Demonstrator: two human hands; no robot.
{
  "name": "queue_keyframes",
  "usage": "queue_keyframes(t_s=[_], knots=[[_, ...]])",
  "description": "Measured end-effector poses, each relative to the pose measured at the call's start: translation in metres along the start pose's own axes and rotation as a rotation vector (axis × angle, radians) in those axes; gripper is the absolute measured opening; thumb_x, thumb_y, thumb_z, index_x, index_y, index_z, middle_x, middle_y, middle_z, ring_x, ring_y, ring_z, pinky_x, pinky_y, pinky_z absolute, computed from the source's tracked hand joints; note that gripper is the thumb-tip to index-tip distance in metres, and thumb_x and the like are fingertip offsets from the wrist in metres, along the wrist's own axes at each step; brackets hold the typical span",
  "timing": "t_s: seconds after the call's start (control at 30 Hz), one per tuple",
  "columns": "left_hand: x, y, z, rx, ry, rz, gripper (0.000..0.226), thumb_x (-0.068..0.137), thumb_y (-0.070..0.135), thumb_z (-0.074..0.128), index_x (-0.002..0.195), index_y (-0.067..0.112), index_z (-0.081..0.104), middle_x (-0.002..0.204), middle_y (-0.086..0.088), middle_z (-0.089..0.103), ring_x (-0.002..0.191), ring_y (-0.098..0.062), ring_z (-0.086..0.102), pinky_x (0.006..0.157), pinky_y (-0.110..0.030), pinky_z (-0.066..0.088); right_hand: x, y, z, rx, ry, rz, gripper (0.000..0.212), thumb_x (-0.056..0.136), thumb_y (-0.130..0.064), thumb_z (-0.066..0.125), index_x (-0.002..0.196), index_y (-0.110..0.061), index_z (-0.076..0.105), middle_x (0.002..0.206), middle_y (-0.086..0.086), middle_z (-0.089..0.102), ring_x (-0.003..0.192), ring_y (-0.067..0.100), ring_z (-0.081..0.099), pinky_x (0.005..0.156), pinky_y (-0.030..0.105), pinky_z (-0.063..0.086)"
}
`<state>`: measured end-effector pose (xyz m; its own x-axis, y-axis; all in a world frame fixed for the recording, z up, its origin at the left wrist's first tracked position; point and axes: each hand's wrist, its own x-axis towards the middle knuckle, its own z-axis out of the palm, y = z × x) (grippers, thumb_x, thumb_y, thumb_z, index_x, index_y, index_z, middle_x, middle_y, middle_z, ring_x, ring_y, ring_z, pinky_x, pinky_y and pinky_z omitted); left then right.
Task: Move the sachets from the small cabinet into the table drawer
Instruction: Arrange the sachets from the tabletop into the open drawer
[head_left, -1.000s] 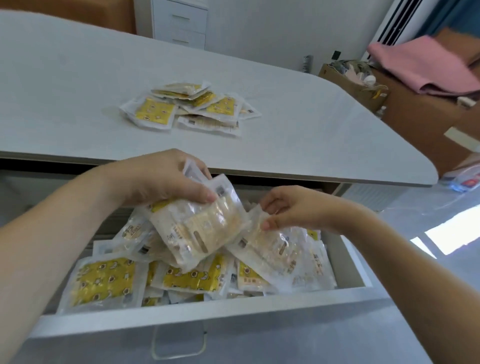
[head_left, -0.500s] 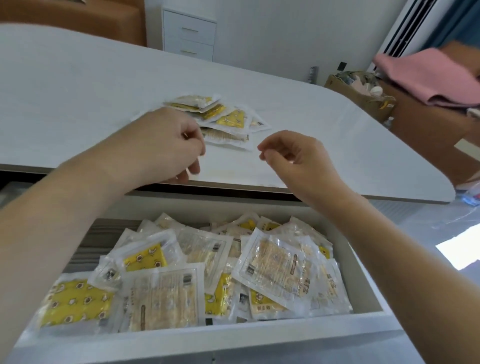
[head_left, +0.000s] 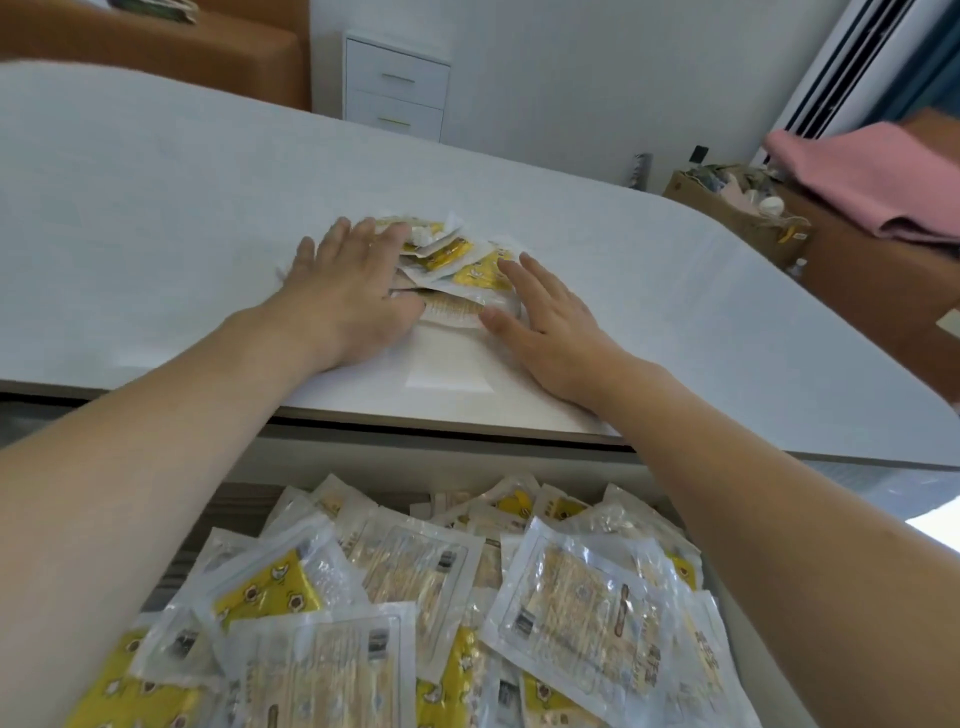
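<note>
A small pile of yellow-and-clear sachets (head_left: 457, 260) lies on the white table top (head_left: 156, 218). My left hand (head_left: 348, 291) lies flat on the pile's left side, fingers straight, covering part of it. My right hand (head_left: 550, 322) presses flat against the pile's right side, thumb touching the front sachet. Below the table edge the open table drawer (head_left: 727, 587) holds several sachets (head_left: 582, 597) in a loose heap. The small white cabinet (head_left: 397, 88) stands against the far wall, its drawers closed.
An orange-brown sofa (head_left: 249, 57) sits behind the table at the left. At the right stand a cardboard box (head_left: 737, 213) of clutter and a brown surface carrying pink cloth (head_left: 872, 182). A striped panel (head_left: 852, 57) stands at the upper right.
Both hands let go of sachets over the drawer, rose and reached forward onto the table. They now lie flat on either side of the pile there.
</note>
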<state>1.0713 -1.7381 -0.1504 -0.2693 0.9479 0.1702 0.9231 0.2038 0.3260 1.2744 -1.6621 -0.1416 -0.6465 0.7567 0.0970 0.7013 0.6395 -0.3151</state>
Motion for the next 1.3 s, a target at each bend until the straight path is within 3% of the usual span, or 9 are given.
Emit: queue_keyframes(t_s=[0.1, 0.3, 0.4, 0.47, 0.53, 0.7, 0.9, 1.13, 1.3], knots=[[0.01, -0.001, -0.003, -0.032, -0.005, 0.002, 0.069, 0.09, 0.04, 0.033, 0.153, 0.028, 0.009, 0.151, -0.011, 0.029, 0.135, -0.031, 0.026, 0.112, -0.045, 0.02, 0.015, 0.003, 0.0, -0.001, -0.007, -0.022, 0.058, 0.1, -0.055, 0.025, 0.152, -0.031, 0.019, 0.161, -0.008, 0.014, 0.148, 0.013, 0.01, 0.12, 0.042, 0.007], [0.032, -0.005, 0.001, -0.007, 0.066, 0.053, 0.054, 0.083, 0.046, 0.048, 0.128, 0.015, 0.048, 0.145, -0.005, 0.035, 0.135, -0.026, 0.026, 0.112, -0.037, 0.021, 0.033, 0.008, 0.003, 0.089, 0.134, 0.008, 0.044, 0.091, -0.059, 0.047, 0.121, -0.027, 0.053, 0.129, -0.004, 0.049, 0.119, 0.018, 0.045, 0.102, 0.036, 0.034], [0.034, -0.003, -0.002, -0.127, 0.048, 0.01, 0.036, 0.087, 0.045, 0.046, 0.111, 0.018, 0.046, 0.116, -0.005, 0.054, 0.115, -0.031, 0.04, 0.097, -0.036, 0.03, 0.036, 0.009, 0.002, 0.168, 0.141, 0.033, 0.04, 0.091, -0.058, 0.049, 0.101, -0.019, 0.053, 0.107, -0.005, 0.054, 0.101, 0.017, 0.05, 0.079, 0.028, 0.037], [0.037, -0.001, -0.001, -0.07, 0.086, 0.037, 0.047, 0.089, 0.044, 0.045, 0.128, 0.019, 0.04, 0.121, -0.008, 0.05, 0.113, -0.032, 0.04, 0.093, -0.039, 0.033, 0.036, 0.009, 0.002, 0.173, 0.122, 0.064, 0.041, 0.091, -0.058, 0.047, 0.1, -0.018, 0.05, 0.101, -0.005, 0.055, 0.097, 0.018, 0.051, 0.073, 0.029, 0.037], [0.045, 0.0, 0.001, 0.062, 0.103, 0.04, 0.064, 0.088, 0.048, 0.045, 0.144, 0.023, 0.028, 0.134, -0.01, 0.038, 0.121, -0.033, 0.033, 0.101, -0.042, 0.029, 0.038, 0.011, 0.002, 0.163, 0.123, 0.092, 0.042, 0.09, -0.057, 0.051, 0.111, -0.021, 0.05, 0.112, -0.005, 0.055, 0.107, 0.018, 0.048, 0.083, 0.031, 0.037], [0.053, 0.0, 0.001, -0.057, 0.11, 0.02, 0.063, 0.085, 0.055, 0.055, 0.136, 0.019, 0.044, 0.135, -0.006, 0.041, 0.128, -0.028, 0.035, 0.106, -0.039, 0.029, 0.042, 0.012, 0.0, 0.104, 0.107, 0.151, 0.062, 0.089, -0.064, 0.044, 0.141, -0.031, 0.04, 0.135, -0.001, 0.039, 0.128, 0.022, 0.031, 0.106, 0.035, 0.025], [0.049, 0.003, 0.004, 0.025, 0.256, -0.008, 0.037, 0.086, 0.039, 0.054, 0.114, 0.014, 0.049, 0.103, -0.013, 0.062, 0.087, -0.033, 0.053, 0.068, -0.035, 0.04, 0.049, 0.011, 0.0, 0.199, 0.129, 0.256, 0.062, 0.081, -0.072, 0.05, 0.124, -0.027, 0.045, 0.117, -0.003, 0.045, 0.123, 0.021, 0.04, 0.103, 0.038, 0.034], [0.049, 0.003, 0.004, 0.057, 0.326, 0.029, 0.027, 0.087, 0.026, 0.057, 0.11, 0.011, 0.057, 0.095, -0.017, 0.065, 0.078, -0.033, 0.048, 0.064, -0.036, 0.038, 0.048, 0.022, 0.0, 0.435, 0.207, 0.267, 0.094, 0.065, -0.062, 0.072, 0.145, -0.031, 0.034, 0.141, 0.001, 0.046, 0.132, 0.023, 0.041, 0.111, 0.044, 0.035], [0.039, 0.006, 0.002, 0.068, 0.416, 0.137, 0.017, 0.089, 0.011, 0.05, 0.105, 0.006, 0.053, 0.08, -0.017, 0.057, 0.066, -0.034, 0.043, 0.058, -0.037, 0.033, 0.042, 0.03, -0.002, 0.873, 0.318, 0.228, 0.05, 0.079, -0.008, 0.073, 0.125, -0.015, 0.055, 0.115, 0.009, 0.067, 0.103, 0.025, 0.067, 0.093, 0.044, 0.054]])
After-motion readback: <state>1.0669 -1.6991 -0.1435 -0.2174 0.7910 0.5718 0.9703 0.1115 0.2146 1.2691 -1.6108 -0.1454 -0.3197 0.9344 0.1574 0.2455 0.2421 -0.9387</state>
